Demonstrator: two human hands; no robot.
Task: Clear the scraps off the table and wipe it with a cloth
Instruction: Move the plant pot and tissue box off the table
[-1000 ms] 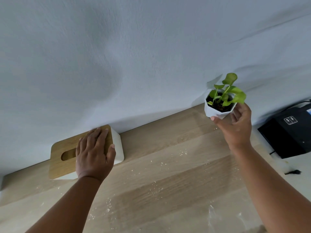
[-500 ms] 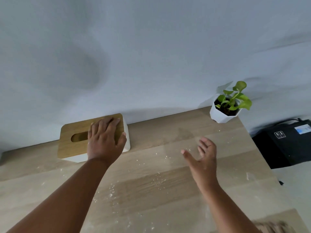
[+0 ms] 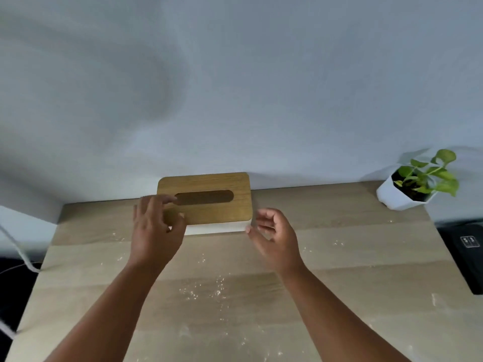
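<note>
A light wooden table carries fine white scraps, scattered mostly across its middle. A white tissue box with a wooden slotted lid stands at the back against the wall. My left hand grips the box's left end, fingers over the lid beside the slot and thumb on its front part. My right hand hovers with fingers spread at the box's right front corner, holding nothing. No cloth is in sight.
A small green plant in a white faceted pot stands at the table's back right corner. A black device lies off the table's right edge. A white cable hangs past the left edge. The grey wall closes the back.
My right hand set the potted plant down at the back right corner, let go, and moved left to the tissue box. My left hand stayed on the box and now grips its left end.
</note>
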